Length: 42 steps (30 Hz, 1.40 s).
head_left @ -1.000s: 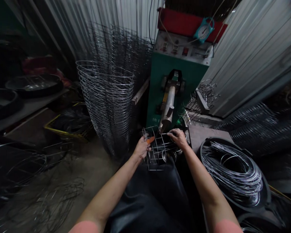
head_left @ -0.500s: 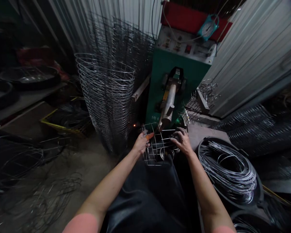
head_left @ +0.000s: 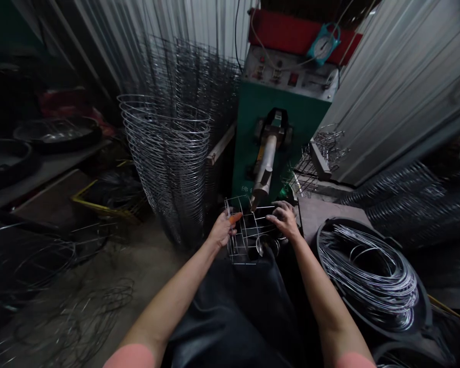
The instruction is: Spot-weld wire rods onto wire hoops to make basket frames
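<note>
A small wire basket [head_left: 242, 232] of thin bright rods is held tilted below the electrode tip of a green spot welder [head_left: 281, 105]. My left hand [head_left: 223, 228] is closed around its left side; an orange cover [head_left: 235, 218] is on the thumb. My right hand [head_left: 286, 221] is at the right ends of the rods, fingers curled about them, though the exact contact is dark. Above the rods points the welder's upper arm [head_left: 267, 161], its tip touching or just over the wire. Round metal parts [head_left: 267, 246] lie beneath, partly hidden.
A tall stack of round wire baskets [head_left: 166, 148] stands left of the welder. On the right, a black tub [head_left: 322, 240] holds loose wire rods [head_left: 375, 276]. Bent wire pieces [head_left: 325, 148] lie behind it. A yellow-rimmed crate [head_left: 95, 208] and scattered wire [head_left: 88, 317] are at left.
The view has shifted slightly. My right hand's fingers look a little more spread at the rods, while my left hand keeps its hold. A small orange spark left of the basket is gone.
</note>
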{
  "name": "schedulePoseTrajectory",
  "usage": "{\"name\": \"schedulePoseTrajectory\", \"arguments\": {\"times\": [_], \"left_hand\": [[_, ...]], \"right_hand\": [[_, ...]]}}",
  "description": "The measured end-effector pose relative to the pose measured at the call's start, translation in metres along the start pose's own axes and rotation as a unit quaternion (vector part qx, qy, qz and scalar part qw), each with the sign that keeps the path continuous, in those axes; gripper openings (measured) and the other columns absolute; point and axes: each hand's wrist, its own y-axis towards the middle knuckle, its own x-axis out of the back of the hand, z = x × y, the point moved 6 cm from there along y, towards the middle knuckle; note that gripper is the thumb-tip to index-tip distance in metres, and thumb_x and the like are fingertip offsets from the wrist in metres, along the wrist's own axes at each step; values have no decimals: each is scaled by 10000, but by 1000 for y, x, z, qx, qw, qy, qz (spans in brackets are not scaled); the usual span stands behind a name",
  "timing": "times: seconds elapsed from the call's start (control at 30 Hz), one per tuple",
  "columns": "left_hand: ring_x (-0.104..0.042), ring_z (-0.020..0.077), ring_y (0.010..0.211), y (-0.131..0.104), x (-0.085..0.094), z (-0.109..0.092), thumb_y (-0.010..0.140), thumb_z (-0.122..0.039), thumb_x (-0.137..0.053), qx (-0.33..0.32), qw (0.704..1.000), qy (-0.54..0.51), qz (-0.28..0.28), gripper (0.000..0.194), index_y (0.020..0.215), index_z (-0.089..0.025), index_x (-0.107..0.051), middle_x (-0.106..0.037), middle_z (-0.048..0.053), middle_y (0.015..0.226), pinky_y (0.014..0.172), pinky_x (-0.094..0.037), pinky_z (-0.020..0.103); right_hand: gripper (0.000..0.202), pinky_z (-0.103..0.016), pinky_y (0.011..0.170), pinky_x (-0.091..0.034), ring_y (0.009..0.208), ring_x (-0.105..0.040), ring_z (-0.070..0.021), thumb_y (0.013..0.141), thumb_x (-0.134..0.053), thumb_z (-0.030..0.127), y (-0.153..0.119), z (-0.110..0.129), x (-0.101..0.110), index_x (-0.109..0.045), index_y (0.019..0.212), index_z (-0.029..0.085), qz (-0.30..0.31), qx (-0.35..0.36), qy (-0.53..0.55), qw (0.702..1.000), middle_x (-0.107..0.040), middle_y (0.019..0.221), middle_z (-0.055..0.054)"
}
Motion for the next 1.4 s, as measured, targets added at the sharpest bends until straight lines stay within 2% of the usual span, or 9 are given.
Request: {"name": "schedulePoseTrajectory", "arguments": {"times": [0.2, 0.37, 0.87, 0.97, 1.07, 1.17, 1.27, 1.33, 1.4], "left_hand": [[-298, -5, 419, 6, 4, -7, 515, -250, -790, -16, 1000, 24, -11, 637, 1040, -202, -433, -415, -92, 656, 356, -206, 125], [-275, -9, 413, 12, 4, -7, 497, -268, -799, -14, 1000, 11, 0, 616, 986, -200, -430, -398, -99, 648, 350, -185, 121], [-273, -7, 403, 28, 3, -11, 572, -190, -779, 15, 999, 18, -43, 598, 1053, -161, -424, -403, -84, 630, 341, -159, 133], [-261, -9, 399, 31, 2, -11, 572, -197, -779, 13, 999, 20, -34, 591, 1043, -168, -422, -397, -90, 623, 343, -157, 132], [-244, -11, 391, 30, 5, -10, 551, -215, -790, 18, 1000, 20, -2, 595, 1020, -176, -427, -383, -99, 609, 349, -148, 127], [-239, -7, 393, 20, 17, -6, 543, -254, -793, 28, 998, 20, 56, 580, 1011, -171, -461, -345, -106, 585, 354, -151, 124], [-242, -2, 402, -3, 43, 3, 576, -274, -776, 40, 994, 9, 99, 544, 1036, -156, -511, -300, -104, 566, 358, -157, 122], [-247, -3, 408, -21, 64, 9, 603, -270, -760, 42, 992, -6, 117, 537, 1074, -148, -533, -310, -95, 571, 359, -167, 118], [-275, -4, 417, -37, 84, 13, 634, -280, -736, 34, 991, -23, 126, 531, 1112, -149, -545, -368, -75, 597, 359, -189, 116]], "right_hand": [[300, -425, 910, -298, 1058, -443, -253, 751, -613, 476, 8, -2, -8, -562, 616, 213, -4, -21, 3, 1000, -618, 1017, -47], [293, -415, 899, -284, 1044, -440, -246, 749, -614, 471, 14, -5, -12, -576, 629, 206, 11, -26, 1, 1000, -614, 1012, -44], [323, -402, 890, -262, 1033, -444, -239, 749, -605, 483, 24, -17, -19, -569, 611, 193, 22, -70, -4, 997, -598, 1020, -55], [322, -397, 880, -280, 1024, -450, -236, 755, -600, 479, 23, -15, -19, -569, 610, 193, 14, -72, -4, 997, -600, 1007, -58], [324, -399, 868, -294, 1001, -466, -237, 751, -611, 476, 17, -1, -15, -569, 603, 191, 6, -69, -22, 997, -609, 984, -62], [288, -418, 894, -277, 1015, -474, -242, 755, -615, 469, -2, 22, -7, -593, 662, 197, 2, -29, -53, 998, -617, 988, -60], [282, -435, 943, -247, 1031, -498, -235, 763, -621, 428, -33, 35, 6, -605, 949, 216, 31, 34, -49, 998, -612, 1057, -62], [389, -422, 932, -288, 1010, -526, -230, 768, -612, 407, -55, 26, 21, -551, 1094, 203, 50, 20, -6, 999, -612, 1075, -76], [371, -382, 860, -371, 940, -560, -223, 771, -594, 413, -73, 11, 36, -565, 1063, 184, 78, -41, 56, 995, -633, 1006, -74]]}}
